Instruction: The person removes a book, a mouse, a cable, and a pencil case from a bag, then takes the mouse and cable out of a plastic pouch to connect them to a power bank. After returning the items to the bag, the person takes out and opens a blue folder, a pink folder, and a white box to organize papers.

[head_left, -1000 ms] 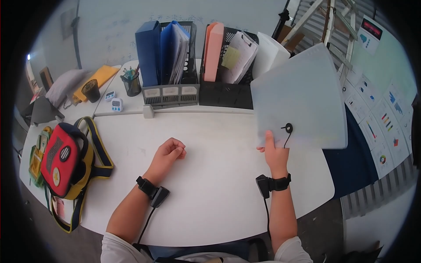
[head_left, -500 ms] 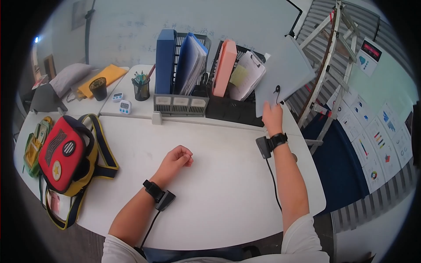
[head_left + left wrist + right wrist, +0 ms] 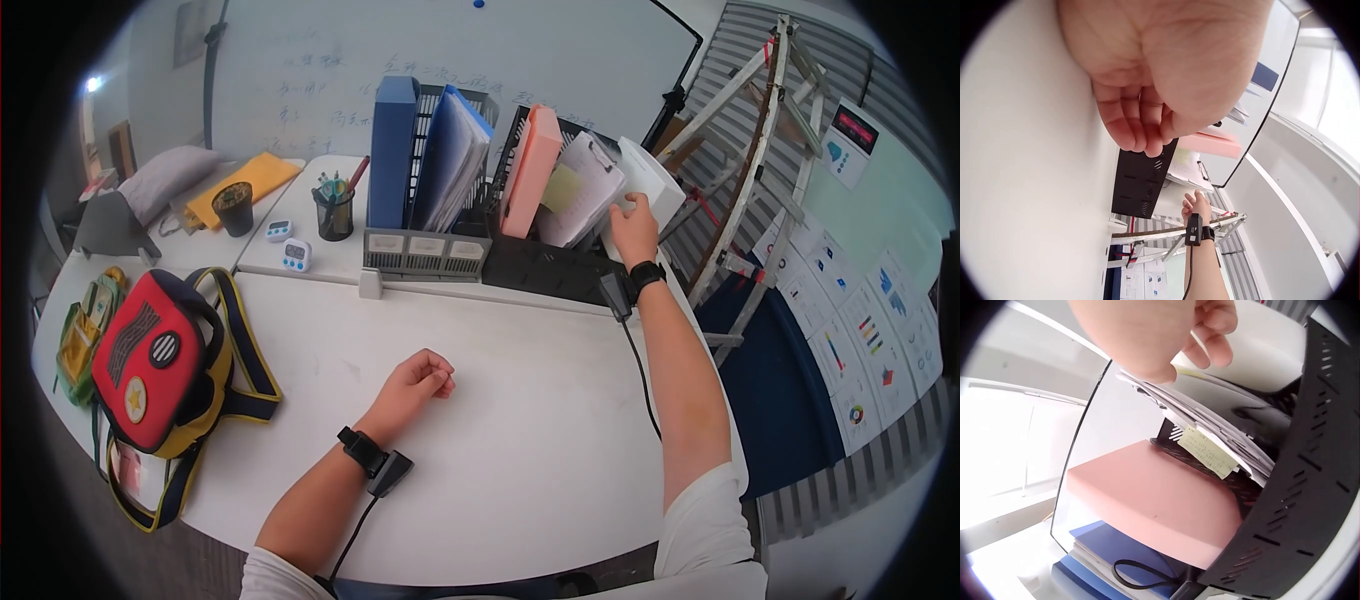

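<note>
Over the right end of the black file rack [image 3: 545, 275] is my right hand [image 3: 635, 230], its fingers loosely bent and apart. In the right wrist view, this hand [image 3: 1160, 337] is just above the clipboard papers [image 3: 1210, 425]; a greyish folder [image 3: 1241, 403] with a black cord stands behind them in the rack. Whether the thumb touches its top edge I cannot tell. My left hand [image 3: 408, 392] lies loosely curled at the white desk [image 3: 530, 430], holding nothing; the left wrist view shows its fingers [image 3: 1141, 128] bent together.
Left of the clipboard stand a pink file box [image 3: 530, 175], blue folders [image 3: 455, 165] and a blue box [image 3: 393, 150]. A white object [image 3: 650, 180] is behind my right hand. A red backpack [image 3: 140, 360], pen cup [image 3: 334, 212] and two timers [image 3: 296, 254] are at left; a ladder [image 3: 765, 160] is at right.
My right hand has moved forward to the rack, and the translucent folder it held up has gone down behind the clipboard. The fingers have loosened. The head view has shifted; my left hand remains loosely curled.
</note>
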Demonstrator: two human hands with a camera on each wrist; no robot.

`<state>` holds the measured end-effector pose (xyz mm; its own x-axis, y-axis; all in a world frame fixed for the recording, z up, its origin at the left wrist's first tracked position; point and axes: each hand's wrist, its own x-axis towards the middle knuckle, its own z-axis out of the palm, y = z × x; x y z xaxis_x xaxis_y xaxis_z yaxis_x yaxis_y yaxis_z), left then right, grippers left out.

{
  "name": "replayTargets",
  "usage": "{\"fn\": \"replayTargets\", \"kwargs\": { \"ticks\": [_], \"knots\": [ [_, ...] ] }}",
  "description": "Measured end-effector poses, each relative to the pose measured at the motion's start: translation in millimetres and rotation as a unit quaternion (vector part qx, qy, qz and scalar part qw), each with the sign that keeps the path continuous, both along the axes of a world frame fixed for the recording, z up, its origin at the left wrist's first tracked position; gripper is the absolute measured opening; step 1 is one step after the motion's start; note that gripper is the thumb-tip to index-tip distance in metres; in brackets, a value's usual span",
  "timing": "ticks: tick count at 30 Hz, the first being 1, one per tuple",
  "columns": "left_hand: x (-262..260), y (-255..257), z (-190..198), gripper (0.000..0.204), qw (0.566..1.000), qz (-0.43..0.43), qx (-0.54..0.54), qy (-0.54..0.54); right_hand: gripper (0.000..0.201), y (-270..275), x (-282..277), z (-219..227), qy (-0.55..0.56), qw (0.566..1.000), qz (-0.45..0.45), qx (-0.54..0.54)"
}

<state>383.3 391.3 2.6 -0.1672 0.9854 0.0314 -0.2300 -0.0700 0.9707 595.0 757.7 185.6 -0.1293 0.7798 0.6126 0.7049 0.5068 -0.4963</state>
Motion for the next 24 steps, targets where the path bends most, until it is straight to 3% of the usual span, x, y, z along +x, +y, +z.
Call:
{"fn": "replayTargets", "kwargs": {
  "ticks": [4,6,7,8,11,17,19,24],
  "knots": [
    [0.3,0.2,-1.5,0.01,1.0,0.0,0.003,-0.001,0.047,6.8,18.9,3.9,0.046,0.999,0.0,0.01],
    [-0.4,1.3,-2.1,0.01,1.0,0.0,0.005,0.0,0.054,16.3,28.0,1.3,0.113,0.98,-0.094,0.136],
    [0.2,1.0,-0.9,0.01,1.0,0.0,0.006,0.0,0.067,22.9,31.0,0.1,0.109,0.974,-0.112,0.162],
    [0.7,0.3,-0.2,0.01,1.0,0.0,0.006,0.0,0.067,27.9,35.2,-3.1,0.109,0.975,-0.113,0.16],
    [0.8,-0.6,1.0,0.01,1.0,0.005,-0.004,0.005,0.075,37.1,44.4,-6.7,0.072,0.983,-0.139,0.096],
    [-0.5,0.3,-0.5,0.01,1.0,0.002,0.0,-0.002,0.078,75.6,47.9,-25.0,0.071,0.993,-0.077,-0.057],
    [-0.6,0.6,-1.3,0.011,1.0,0.002,-0.001,-0.005,0.076,41.6,40.2,-11.0,0.125,0.98,-0.057,-0.144],
    [-3.2,2.2,-4.3,0.01,1.0,-0.006,0.006,-0.021,0.071,42.9,39.8,-14.7,0.154,0.98,-0.049,-0.118]
  ]
}}
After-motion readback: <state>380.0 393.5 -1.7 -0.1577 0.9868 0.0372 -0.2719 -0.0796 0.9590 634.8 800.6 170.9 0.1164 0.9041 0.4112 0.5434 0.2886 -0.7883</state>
